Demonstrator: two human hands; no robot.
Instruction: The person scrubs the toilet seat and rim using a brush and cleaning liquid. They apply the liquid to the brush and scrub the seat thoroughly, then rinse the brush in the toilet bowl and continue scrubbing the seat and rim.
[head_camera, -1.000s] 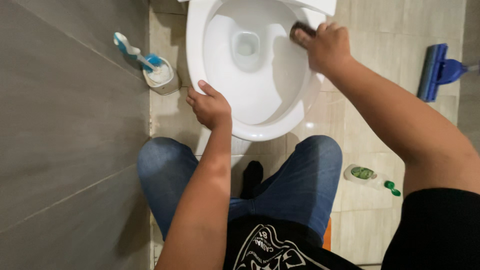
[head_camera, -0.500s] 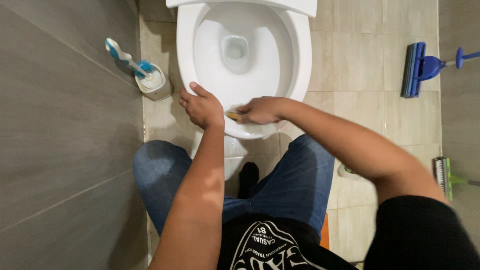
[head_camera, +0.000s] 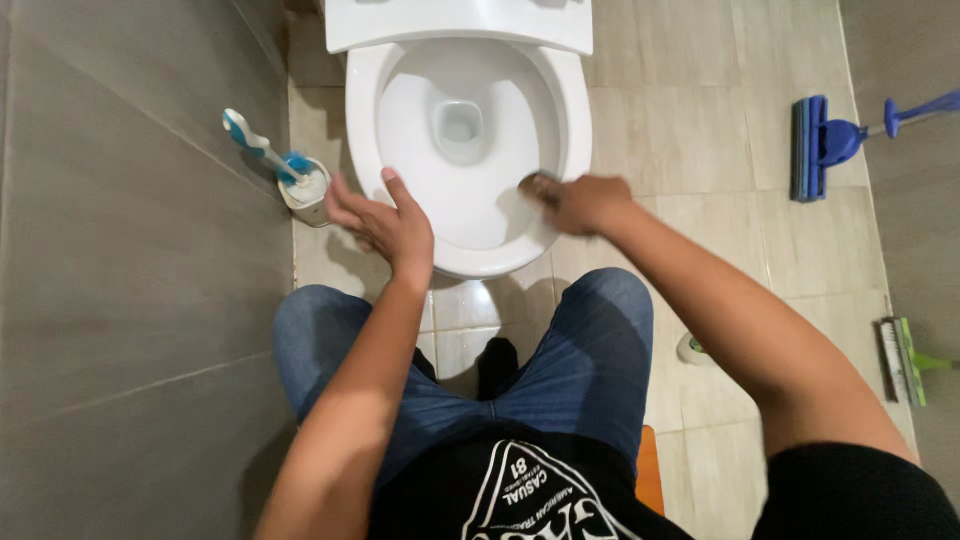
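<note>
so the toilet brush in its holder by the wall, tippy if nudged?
Probably. The toilet brush leans well out of its small holder, so weight sits off-centre. The holder stands on smooth floor tile and may slide first.

The toilet bowl (head_camera: 470, 150) lies open from above. On its left, a brush holder (head_camera: 305, 190) stands in the narrow gap by the grey wall (head_camera: 130, 250) (a tight passage). Right of the bowl the floor tiles (head_camera: 690, 120) run bare as far as the blue mop head (head_camera: 815, 145).
</note>
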